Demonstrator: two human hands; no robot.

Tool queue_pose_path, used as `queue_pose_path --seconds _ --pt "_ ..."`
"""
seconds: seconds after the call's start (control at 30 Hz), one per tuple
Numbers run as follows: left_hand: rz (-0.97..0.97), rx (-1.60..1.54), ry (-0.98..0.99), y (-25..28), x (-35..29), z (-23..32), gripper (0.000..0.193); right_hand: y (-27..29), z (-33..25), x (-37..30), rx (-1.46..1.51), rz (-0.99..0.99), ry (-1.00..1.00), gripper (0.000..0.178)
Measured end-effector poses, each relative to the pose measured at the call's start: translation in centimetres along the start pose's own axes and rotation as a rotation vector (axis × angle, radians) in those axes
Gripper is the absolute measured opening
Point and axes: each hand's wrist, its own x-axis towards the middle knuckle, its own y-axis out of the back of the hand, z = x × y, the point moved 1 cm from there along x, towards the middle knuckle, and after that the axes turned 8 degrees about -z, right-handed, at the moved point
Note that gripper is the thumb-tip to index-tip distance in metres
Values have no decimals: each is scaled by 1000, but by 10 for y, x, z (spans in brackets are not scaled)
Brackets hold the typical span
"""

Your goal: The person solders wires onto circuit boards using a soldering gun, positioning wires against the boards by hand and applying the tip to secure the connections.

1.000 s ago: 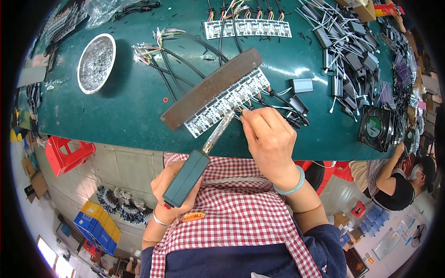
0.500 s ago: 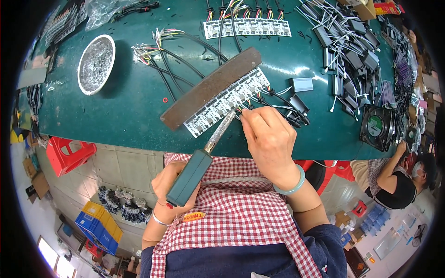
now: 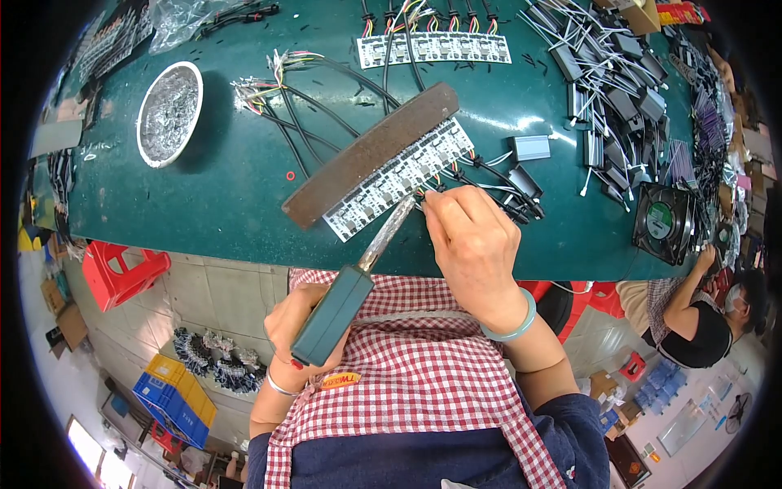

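Observation:
My left hand (image 3: 285, 320) is wrapped round the green handle of a soldering iron (image 3: 334, 316). Its silvery shaft slants up to the right, and the tip meets the near edge of a white circuit board strip (image 3: 397, 181). My right hand (image 3: 474, 240) pinches a black cable at that edge, beside the tip; the fingers hide most of it. Short coloured wires and black cables come off the board further right. A heavy brown bar (image 3: 371, 156) lies along the board's far side.
A white bowl (image 3: 169, 114) with silvery stuff stands left. Behind lies another wired board (image 3: 434, 49). Grey cases with white leads (image 3: 611, 98) pile up at right, near a black fan (image 3: 664, 222). A red stool (image 3: 122, 273) stands lower left; another person (image 3: 692, 318) sits at right.
Hardly anything differs. My left hand and the soldering iron's handle have shifted very slightly; the tip stays at the board's edge and my right hand keeps its place.

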Motion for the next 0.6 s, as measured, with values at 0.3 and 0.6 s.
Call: queue_pose_path --seconds 0.3,0.6 --pt "22 87 -32 6 -4 6 26 -1 0 0 -5 7 -1 10" --pt "34 -6 77 2 -12 1 27 4 6 4 77 -35 -35 9"
